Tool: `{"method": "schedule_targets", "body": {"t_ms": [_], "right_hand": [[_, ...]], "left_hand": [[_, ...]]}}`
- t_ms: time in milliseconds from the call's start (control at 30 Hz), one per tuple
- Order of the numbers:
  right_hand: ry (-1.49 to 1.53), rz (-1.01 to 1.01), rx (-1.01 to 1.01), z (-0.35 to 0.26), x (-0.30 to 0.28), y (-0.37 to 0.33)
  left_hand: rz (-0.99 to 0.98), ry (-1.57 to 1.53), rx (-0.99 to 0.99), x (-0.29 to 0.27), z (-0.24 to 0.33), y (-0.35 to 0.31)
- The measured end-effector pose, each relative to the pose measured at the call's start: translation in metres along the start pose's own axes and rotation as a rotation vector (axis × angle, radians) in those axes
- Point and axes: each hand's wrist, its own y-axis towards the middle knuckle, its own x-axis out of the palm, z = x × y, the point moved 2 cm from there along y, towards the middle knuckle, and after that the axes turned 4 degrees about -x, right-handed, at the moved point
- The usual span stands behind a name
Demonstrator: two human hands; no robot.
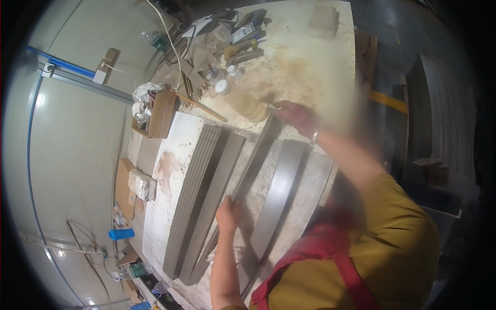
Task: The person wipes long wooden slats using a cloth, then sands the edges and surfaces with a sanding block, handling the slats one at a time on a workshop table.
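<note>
A long, thin grey plank (254,164) is tilted on its edge over the worktable. My right hand (297,118) grips its far end, fingers closed around the tip. Near the middle of the same plank, my left hand (227,214) is closed on the edge, its fingertips partly hidden. Just left lies another grey plank (219,191), beside a neat stack of planks (188,204). To the right, a wider grey plank (281,188) lies flat and shiny. A whitish cloth (227,254) shows beside my left forearm.
Beyond the planks stand a yellowish container (247,106), a white-capped bottle (222,87) and a wooden stick (206,109). A cardboard box (164,114) stands at the left, with a white wrapped bundle (142,185) nearer. Tools and scraps clutter the far left.
</note>
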Motion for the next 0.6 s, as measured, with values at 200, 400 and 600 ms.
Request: {"method": "schedule_targets", "body": {"t_ms": [200,400,600], "right_hand": [[-0.200,-0.084,0.102,0.014,-0.011,-0.002],[-0.781,-0.168,-0.285,0.073,-0.025,0.060],[-0.180,-0.099,-0.106,0.024,0.003,0.025]], "left_hand": [[0.008,0.009,0.023,0.002,0.001,-0.001],[0.047,-0.129,0.038,-0.006,0.010,0.003],[0.008,-0.193,-0.045,-0.002,-0.006,0.003]]}}
